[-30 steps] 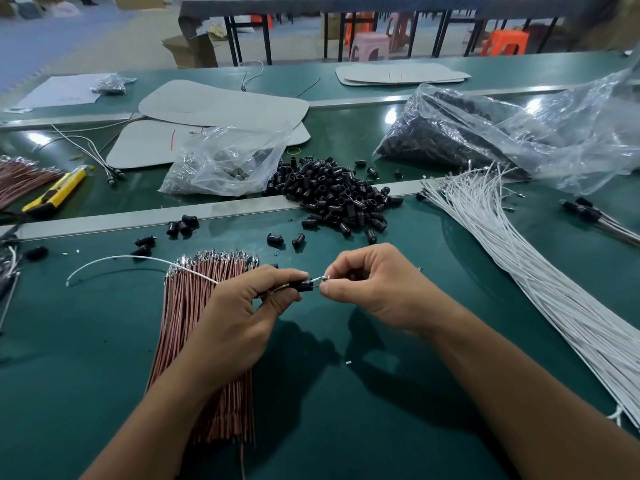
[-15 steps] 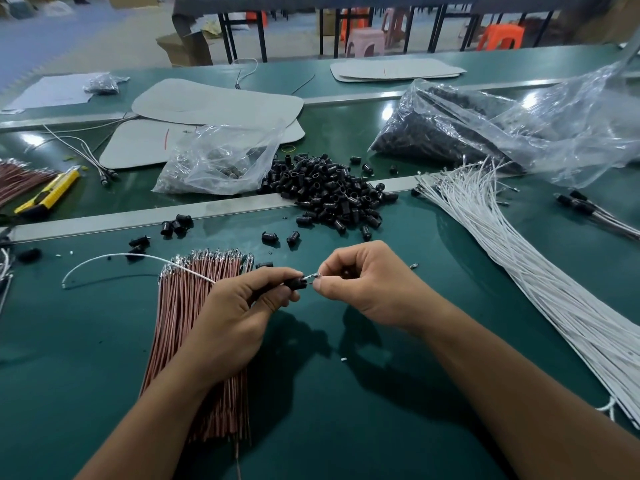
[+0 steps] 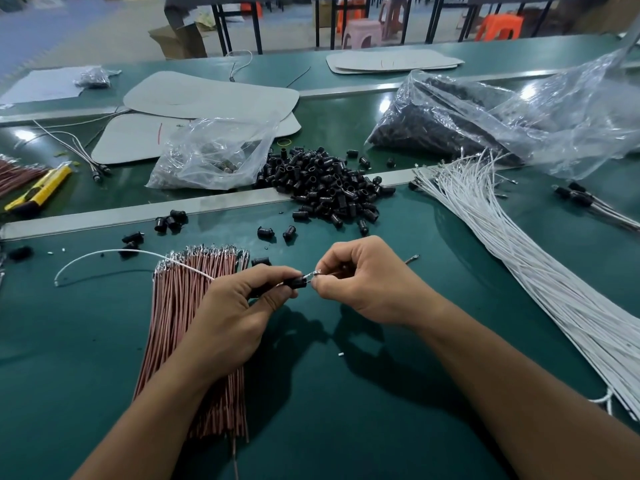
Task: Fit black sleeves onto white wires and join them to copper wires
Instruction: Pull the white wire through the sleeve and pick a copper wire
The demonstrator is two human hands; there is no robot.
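Little has changed: the left hand (image 3: 235,317) still pinches the black sleeve (image 3: 298,282) on its white wire (image 3: 104,254), which trails toward ten o'clock. The right hand (image 3: 363,282) still pinches a metal terminal (image 3: 315,273) at the sleeve's mouth. The copper wires (image 3: 180,323) lie at eight o'clock.

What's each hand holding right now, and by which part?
Left hand pinches the black sleeve around its body, white wire trailing behind it. Right hand pinches a metal terminal by its rear end; the rest is hidden in the fingers.
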